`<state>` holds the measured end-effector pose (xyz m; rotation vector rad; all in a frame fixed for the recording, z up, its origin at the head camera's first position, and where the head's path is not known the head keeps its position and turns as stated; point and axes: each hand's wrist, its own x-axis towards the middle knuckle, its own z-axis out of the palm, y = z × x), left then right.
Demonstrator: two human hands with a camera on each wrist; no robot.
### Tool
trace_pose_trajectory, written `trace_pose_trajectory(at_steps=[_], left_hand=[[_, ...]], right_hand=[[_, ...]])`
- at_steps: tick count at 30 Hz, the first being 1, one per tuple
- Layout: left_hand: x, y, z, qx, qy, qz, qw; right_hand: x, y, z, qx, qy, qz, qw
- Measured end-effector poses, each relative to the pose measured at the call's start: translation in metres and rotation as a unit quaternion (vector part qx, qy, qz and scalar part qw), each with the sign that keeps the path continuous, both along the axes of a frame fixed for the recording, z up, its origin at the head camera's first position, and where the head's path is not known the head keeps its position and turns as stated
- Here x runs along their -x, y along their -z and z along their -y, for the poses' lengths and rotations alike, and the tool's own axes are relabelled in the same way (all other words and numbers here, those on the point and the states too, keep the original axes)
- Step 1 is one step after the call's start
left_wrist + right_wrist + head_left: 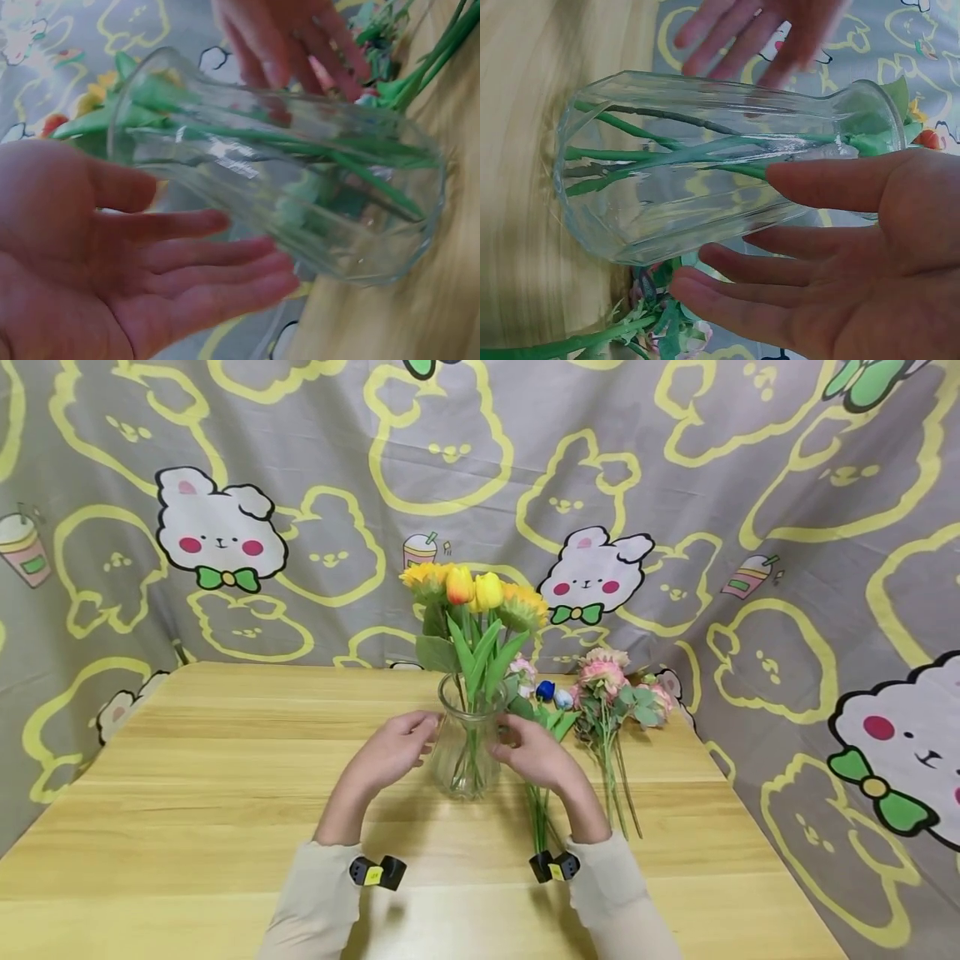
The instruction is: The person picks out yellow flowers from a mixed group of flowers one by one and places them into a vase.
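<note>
A clear glass vase [467, 760] stands upright on the wooden table, its ribbed sides showing several crossed green stems [652, 154] inside. Yellow and orange tulips [474, 589] and sunflowers [523, 606] rise above its rim with long green leaves. To the vase's left is my left hand [396, 750], its fingers extended alongside the glass in the left wrist view. On the opposite side my right hand [536, 752] has its fingers spread and relaxed, with the thumb overlapping the glass in the right wrist view. Neither hand grips anything.
Right of the vase lie pink flowers [603, 677] with long stems, beside a blue flower [545, 691] and a pale blue one [563, 699]. A grey curtain [315, 460] with rabbit drawings hangs behind the table [187, 827].
</note>
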<state>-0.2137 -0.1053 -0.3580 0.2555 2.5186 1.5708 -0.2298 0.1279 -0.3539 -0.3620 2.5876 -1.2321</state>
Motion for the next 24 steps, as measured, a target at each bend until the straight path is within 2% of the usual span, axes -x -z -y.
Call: trace_pose_trajectory(at_steps=[4,7,15,24], left_hand=[[-0.0044,-0.0031,0.0036,0.076,0.029,-0.005,0.9967],[-0.0073,-0.0046,0.0036,0.102,0.039,0.002,0.994],[-0.0106,-0.0074,-0.0006,0.113,0.044,0.01,0.9925],[-0.0092,-0.0076,-0.0029,0.11,0.044,0.015,0.9928]], right_hand=[[-0.0016,-0.0008,0.0015,-0.013,-0.001,0.011,0.9998],[-0.0032,-0.0024,0.0026,-0.031,-0.005,0.014,0.9994],[-0.0084,-0.0076,0.0053,-0.068,-0.015,0.032,0.997],[-0.0091,-0.0058,0.0084,-0.075,-0.012,0.012,0.997]])
